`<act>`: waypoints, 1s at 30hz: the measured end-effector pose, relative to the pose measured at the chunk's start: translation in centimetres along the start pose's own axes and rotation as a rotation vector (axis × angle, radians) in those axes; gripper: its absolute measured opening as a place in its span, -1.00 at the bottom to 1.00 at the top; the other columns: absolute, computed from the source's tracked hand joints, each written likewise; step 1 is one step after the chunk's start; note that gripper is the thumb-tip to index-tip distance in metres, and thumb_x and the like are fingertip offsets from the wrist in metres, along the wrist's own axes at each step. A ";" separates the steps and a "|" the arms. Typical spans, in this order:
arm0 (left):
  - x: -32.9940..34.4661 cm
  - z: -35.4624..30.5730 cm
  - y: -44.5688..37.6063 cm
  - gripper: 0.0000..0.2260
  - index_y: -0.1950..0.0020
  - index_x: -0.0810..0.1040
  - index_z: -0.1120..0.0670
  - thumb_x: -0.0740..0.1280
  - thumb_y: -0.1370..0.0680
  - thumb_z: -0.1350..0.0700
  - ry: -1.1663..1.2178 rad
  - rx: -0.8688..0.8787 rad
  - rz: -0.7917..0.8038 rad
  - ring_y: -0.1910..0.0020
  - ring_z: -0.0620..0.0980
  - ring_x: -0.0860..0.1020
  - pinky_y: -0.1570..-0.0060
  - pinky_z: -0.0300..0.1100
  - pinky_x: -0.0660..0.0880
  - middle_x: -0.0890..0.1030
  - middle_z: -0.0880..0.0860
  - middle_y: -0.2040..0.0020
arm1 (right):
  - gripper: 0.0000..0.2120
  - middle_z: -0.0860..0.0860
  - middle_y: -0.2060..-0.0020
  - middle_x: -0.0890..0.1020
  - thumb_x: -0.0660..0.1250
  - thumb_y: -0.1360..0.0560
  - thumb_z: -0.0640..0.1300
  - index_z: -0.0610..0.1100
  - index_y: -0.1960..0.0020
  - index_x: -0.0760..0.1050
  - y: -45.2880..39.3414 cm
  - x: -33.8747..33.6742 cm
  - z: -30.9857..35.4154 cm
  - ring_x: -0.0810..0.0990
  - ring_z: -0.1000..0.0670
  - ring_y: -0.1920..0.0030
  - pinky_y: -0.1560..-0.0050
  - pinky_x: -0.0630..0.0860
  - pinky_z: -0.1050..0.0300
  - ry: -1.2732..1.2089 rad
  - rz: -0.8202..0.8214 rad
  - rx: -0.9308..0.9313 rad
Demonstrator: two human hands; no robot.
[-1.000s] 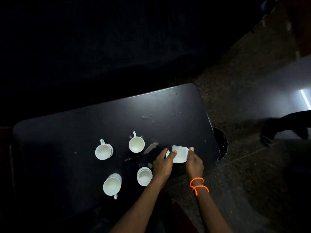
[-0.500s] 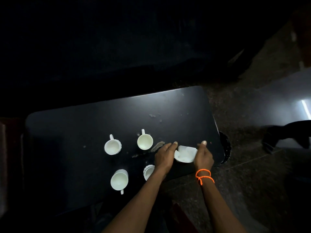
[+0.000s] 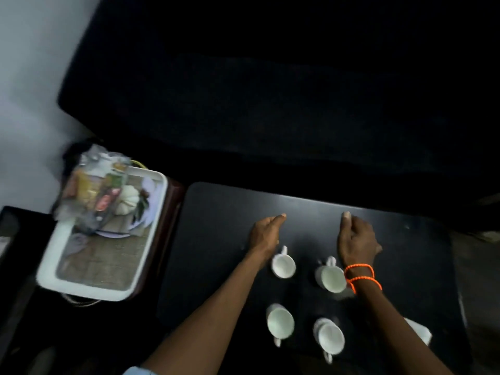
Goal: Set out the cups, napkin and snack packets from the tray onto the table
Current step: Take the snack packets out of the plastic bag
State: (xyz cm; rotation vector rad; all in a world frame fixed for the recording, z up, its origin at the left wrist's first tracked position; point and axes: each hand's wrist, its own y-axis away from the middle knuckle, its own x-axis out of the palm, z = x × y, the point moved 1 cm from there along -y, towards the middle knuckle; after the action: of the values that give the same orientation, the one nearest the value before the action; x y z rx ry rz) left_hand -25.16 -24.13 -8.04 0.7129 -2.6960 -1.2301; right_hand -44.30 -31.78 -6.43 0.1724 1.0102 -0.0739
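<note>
Cups (image 3: 283,265), four in all, are sitting on the tabletop (image 3: 216,239), with the napkin (image 3: 419,330) at its right edge. Nothing is being held: the left hand (image 3: 263,234) and right hand (image 3: 357,239) are hovering with loose, empty grips. Snack packets (image 3: 92,196) are waiting on the tray (image 3: 151,212), likely to be fetched next.

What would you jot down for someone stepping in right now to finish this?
Left hand and right hand: both empty, open, over the table.
Done: four cups stand on the table; the napkin lies at its near right corner.
Left: the snack packets are on the tray, left of the table. Move them over.
</note>
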 end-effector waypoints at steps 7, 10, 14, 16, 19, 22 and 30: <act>-17.7 -2.4 -3.6 -0.76 0.17 0.55 0.02 0.37 -0.63 -0.07 0.111 0.094 -0.275 0.13 0.06 0.57 0.11 -0.06 0.61 0.58 0.13 0.11 | -0.72 -0.13 -0.02 0.67 0.23 -0.64 0.06 -0.09 -0.12 0.62 4.1 10.3 13.2 0.64 -0.22 -0.05 -0.18 0.51 -0.19 -0.120 0.116 -0.260; -25.0 -2.8 -4.4 -0.73 0.14 0.65 0.13 0.36 -0.62 -0.03 0.138 0.092 -0.453 0.08 0.19 0.63 -0.14 0.15 0.62 0.68 0.22 0.06 | -0.68 -0.10 -0.01 0.66 0.19 -0.64 0.10 -0.07 -0.13 0.61 6.6 13.8 18.0 0.64 -0.19 -0.03 -0.17 0.49 -0.14 -0.116 0.213 -0.358; -32.5 -2.5 -5.1 -0.76 -0.04 0.69 0.18 0.41 -0.54 0.02 0.002 0.120 -0.844 -0.16 0.24 0.61 -0.20 0.10 0.52 0.70 0.22 -0.10 | -0.69 -0.06 0.06 0.63 0.19 -0.65 0.10 -0.07 -0.10 0.61 9.0 17.2 23.0 0.62 -0.13 0.02 -0.14 0.47 -0.09 -0.110 0.318 -0.480; -35.5 -1.9 -5.5 -0.57 -0.20 0.58 0.22 0.46 -0.49 -0.05 -0.001 0.029 -1.072 -0.28 0.27 0.51 -0.26 0.15 0.47 0.57 0.26 -0.26 | -0.70 -0.05 0.10 0.62 0.20 -0.65 0.08 -0.08 -0.09 0.62 10.2 18.3 24.9 0.62 -0.11 0.06 -0.11 0.51 -0.13 -0.115 0.360 -0.540; -39.7 -1.3 -6.5 -0.21 -0.41 0.36 0.25 0.50 -0.42 -0.24 0.157 -0.249 -1.208 -0.41 0.33 0.36 -0.32 0.20 0.39 0.39 0.30 -0.39 | -0.72 -0.08 0.10 0.63 0.24 -0.65 0.05 -0.10 -0.09 0.63 11.1 19.6 26.6 0.63 -0.12 0.09 -0.07 0.54 -0.15 -0.132 0.410 -0.587; -43.1 -0.2 -8.4 -0.08 -0.48 0.32 0.23 0.55 -0.35 -0.29 0.434 -0.304 -1.078 -0.44 0.32 0.39 -0.41 0.21 0.40 0.42 0.29 -0.44 | -0.72 -0.09 0.09 0.65 0.25 -0.64 0.03 -0.14 -0.09 0.63 11.1 20.6 27.2 0.63 -0.12 0.10 -0.04 0.55 -0.11 -0.139 0.433 -0.624; -45.7 1.2 -9.3 -0.58 -0.21 0.65 0.19 0.62 -0.38 0.18 0.742 -0.079 -0.889 -0.04 0.21 0.72 -0.06 0.23 0.67 0.71 0.21 -0.14 | -0.72 -0.11 0.14 0.68 0.26 -0.64 0.01 -0.16 0.01 0.64 12.3 22.7 27.8 0.61 -0.11 0.10 0.05 0.54 0.02 -0.167 0.510 -0.603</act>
State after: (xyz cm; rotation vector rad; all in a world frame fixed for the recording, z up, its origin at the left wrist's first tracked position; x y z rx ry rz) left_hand 18.56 -8.00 -10.86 1.9861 -1.7142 -0.8661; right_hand -7.31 -24.25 -9.92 -0.1310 0.7597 0.6655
